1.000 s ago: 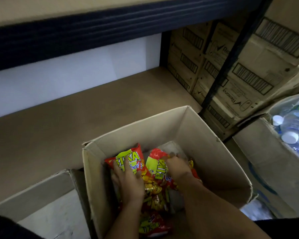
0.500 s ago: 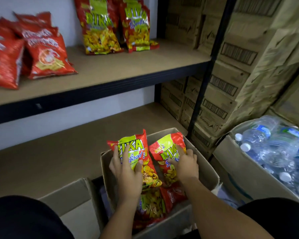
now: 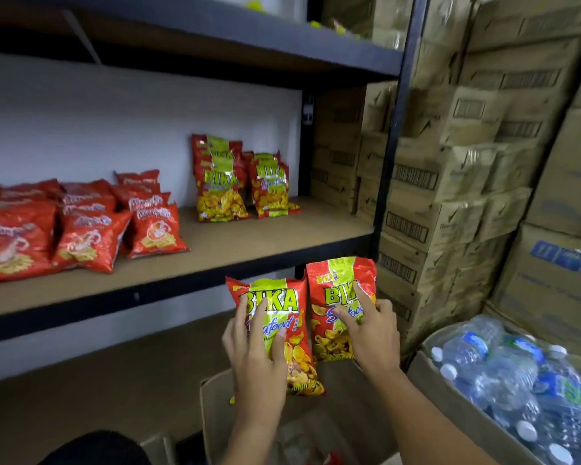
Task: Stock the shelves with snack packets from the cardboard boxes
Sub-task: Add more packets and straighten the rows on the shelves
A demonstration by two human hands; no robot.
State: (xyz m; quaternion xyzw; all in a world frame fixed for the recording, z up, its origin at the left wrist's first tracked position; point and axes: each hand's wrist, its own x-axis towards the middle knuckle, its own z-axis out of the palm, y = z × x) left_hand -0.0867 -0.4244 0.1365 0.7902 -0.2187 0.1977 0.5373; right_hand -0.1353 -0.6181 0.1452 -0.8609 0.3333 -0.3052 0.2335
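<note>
While we hold both packets upright above the open cardboard box [image 3: 212, 414], our left hand [image 3: 259, 360] grips the left snack packet [image 3: 282, 317] and our right hand [image 3: 373, 333] grips the right snack packet [image 3: 336, 290], below the shelf [image 3: 249, 243] of stocked packets [image 3: 222, 186].

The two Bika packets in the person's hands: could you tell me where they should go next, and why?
Probably up onto the middle shelf, beside the standing Bika packets: each hand grips one matching packet, left and right, and bare board lies there.
</note>
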